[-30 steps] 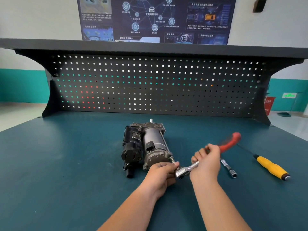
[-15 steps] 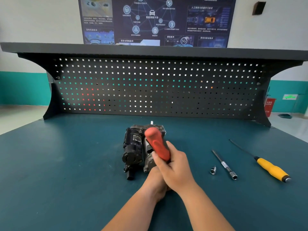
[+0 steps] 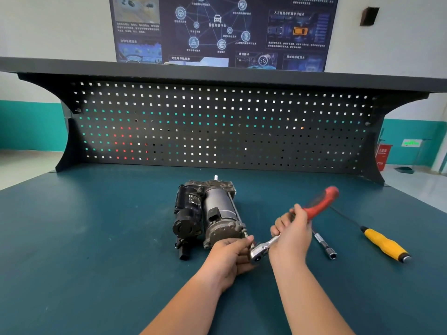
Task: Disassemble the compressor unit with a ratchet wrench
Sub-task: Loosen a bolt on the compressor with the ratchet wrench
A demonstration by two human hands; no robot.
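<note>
We had the compressor unit (image 3: 212, 213) lying on the counter (image 3: 96, 238), long axis running front to back with its bolted end facing us, guessing so the ratchet wrench (image 3: 318, 205) could get straight at it. Our left hand (image 3: 229, 257) pinched the wrench's head right at that near end, likely to keep it seated, while our right hand (image 3: 292, 235) wrapped its shank, red handle angling up to the unit's right.

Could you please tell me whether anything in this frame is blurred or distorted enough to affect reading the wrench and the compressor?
Head view: the red handle of the ratchet wrench is smeared by motion blur, while the compressor unit is sharp. Head view, geometry: the wide-angle lens bows the shelf and the pegboard. Head view, lighting: even on the bench, no harsh glare.
</note>
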